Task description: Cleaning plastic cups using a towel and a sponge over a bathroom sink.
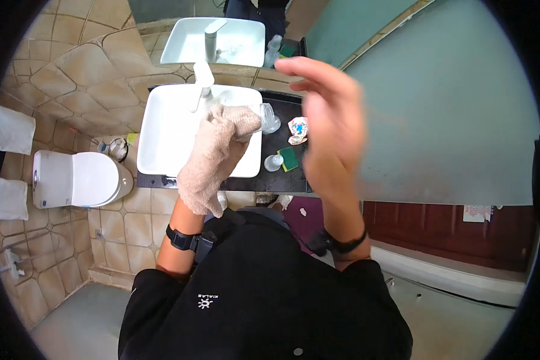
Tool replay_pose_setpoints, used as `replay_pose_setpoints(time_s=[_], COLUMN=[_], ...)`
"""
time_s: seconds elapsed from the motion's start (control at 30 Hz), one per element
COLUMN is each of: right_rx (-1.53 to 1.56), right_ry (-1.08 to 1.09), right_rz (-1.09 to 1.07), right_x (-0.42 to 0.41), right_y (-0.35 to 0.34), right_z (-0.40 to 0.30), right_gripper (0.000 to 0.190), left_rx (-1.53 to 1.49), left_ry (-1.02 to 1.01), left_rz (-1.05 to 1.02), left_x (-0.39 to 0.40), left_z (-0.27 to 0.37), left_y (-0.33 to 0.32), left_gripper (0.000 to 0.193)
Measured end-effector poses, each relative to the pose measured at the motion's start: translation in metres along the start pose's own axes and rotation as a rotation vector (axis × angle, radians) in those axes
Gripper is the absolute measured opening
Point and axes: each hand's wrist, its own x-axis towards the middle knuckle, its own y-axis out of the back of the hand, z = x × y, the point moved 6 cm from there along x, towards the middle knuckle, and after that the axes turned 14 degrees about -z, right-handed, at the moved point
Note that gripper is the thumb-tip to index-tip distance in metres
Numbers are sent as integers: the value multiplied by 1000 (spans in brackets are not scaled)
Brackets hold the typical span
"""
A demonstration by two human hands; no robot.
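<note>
A beige terry cloth [209, 157] wraps my left hand [240, 155] from the wrist to the fingertips, above the right part of a white basin [164, 135]. The curled fingers are hidden under the cloth, and a strip of palm shows below it. Just beyond its tip is a clear plastic container [268, 118], partly covered, and I cannot tell if it is touched. My right hand [335, 126] is raised over the counter's right end, blurred, with thumb and fingers apart and nothing seen in it.
On the black counter [247, 184] are a green and yellow sponge [289, 159], a small clear container [273, 162] and a crumpled printed wrapper [298, 129]. A white faucet [203, 78] stands behind the basin. A toilet [94, 178] is at left, a frosted panel [441, 117] at right.
</note>
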Motion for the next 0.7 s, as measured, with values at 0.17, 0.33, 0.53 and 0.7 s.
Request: replay_pose_setpoints(time_s=[0.17, 0.33, 0.53, 0.7], right_rx=[42, -5, -66, -16], right_ry=[-162, -138, -123, -156], right_rz=[108, 168, 79, 18], right_x=[-1, -9, -6, -4], right_y=[-39, -48, -48, -39], right_z=[107, 109, 110, 99], right_gripper=[31, 36, 47, 50], left_rx=[727, 1137, 297, 292], left_ry=[-162, -105, -116, -202], left_rz=[-15, -178, -238, -137], left_x=[7, -11, -15, -2], left_z=[17, 14, 47, 42], left_y=[4, -5, 4, 7], left_gripper=[26, 37, 35, 28])
